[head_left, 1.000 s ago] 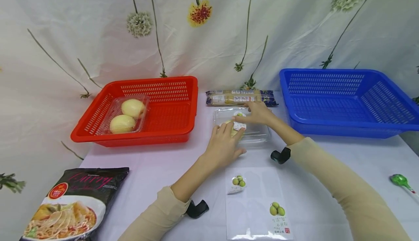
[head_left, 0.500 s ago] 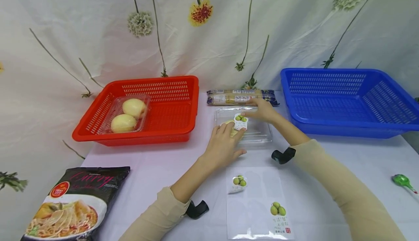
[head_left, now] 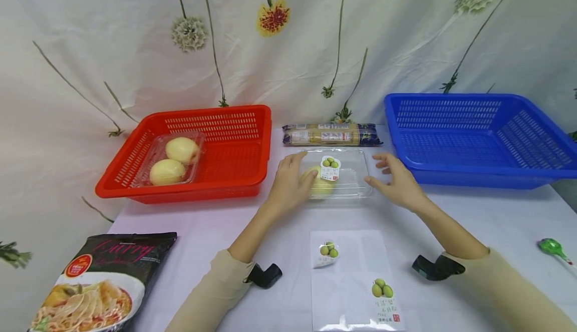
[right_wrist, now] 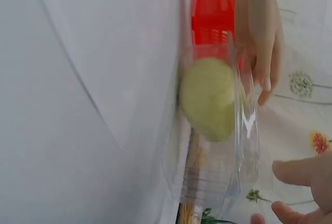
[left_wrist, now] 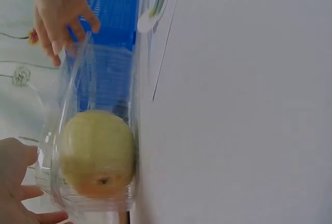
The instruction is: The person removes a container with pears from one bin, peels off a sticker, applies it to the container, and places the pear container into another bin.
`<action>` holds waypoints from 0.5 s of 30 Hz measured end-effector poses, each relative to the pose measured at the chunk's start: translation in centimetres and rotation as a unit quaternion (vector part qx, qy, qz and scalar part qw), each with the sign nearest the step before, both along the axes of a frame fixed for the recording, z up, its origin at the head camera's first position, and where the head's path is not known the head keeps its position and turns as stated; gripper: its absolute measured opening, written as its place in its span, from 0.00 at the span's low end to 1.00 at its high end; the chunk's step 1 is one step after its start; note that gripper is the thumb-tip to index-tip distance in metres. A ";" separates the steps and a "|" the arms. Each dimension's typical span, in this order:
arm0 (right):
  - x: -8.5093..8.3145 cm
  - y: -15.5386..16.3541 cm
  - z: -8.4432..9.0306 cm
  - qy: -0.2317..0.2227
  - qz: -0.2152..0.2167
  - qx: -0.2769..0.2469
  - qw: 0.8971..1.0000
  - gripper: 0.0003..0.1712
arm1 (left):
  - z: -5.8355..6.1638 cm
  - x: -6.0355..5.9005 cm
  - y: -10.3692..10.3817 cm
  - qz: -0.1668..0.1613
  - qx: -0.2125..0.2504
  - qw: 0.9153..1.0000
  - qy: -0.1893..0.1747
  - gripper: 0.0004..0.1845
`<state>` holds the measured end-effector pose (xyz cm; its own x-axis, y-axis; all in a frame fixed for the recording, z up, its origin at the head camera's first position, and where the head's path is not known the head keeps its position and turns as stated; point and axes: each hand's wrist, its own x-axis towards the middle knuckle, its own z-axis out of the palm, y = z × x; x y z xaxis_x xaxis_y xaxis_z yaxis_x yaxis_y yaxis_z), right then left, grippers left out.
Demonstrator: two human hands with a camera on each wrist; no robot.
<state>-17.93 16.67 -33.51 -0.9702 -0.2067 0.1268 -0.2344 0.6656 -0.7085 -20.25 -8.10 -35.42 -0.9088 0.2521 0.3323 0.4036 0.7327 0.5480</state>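
Note:
A clear plastic clamshell box (head_left: 353, 169) sits at the middle of the table, with a pale yellow-green, pear-like fruit (left_wrist: 98, 154) in its left part. On the lid is a white sticker (head_left: 330, 168) printed with green fruit. My left hand (head_left: 287, 182) is at the box's left side, thumb over the edge and fingers loosely bent; whether it touches the box I cannot tell. On the right side, my right hand (head_left: 398, 182) has its fingers spread, thumb tip close to the box edge. In the right wrist view its fingers (right_wrist: 298, 172) appear apart from the box.
A sticker sheet (head_left: 351, 287) lies in front of the box, and noodle packs (head_left: 331, 135) behind. At left stands a red basket (head_left: 234, 159) holding another fruit box (head_left: 173, 161); at right, a blue basket (head_left: 460, 146). A curry packet (head_left: 99, 282) and green lollipop (head_left: 550, 246) lie nearer.
Both hands have moved off the sticker on the lid: the left hand out to the box's left side, the right hand to its right side. The sticker now shows whole.

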 end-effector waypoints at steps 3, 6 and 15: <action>2.1 0.0 -0.9 0.046 -0.005 -0.010 0.999 0.16 | -0.2 -2.0 -0.2 0.019 0.067 0.996 -0.047 0.30; 3.6 -0.4 -2.0 -0.001 0.036 -0.051 0.998 0.09 | -0.3 -4.1 -0.2 0.031 0.113 0.989 -0.094 0.30; 5.5 -3.4 -4.9 -0.273 0.127 -0.261 0.917 0.30 | -0.4 -8.3 0.4 0.008 0.128 0.975 -0.184 0.21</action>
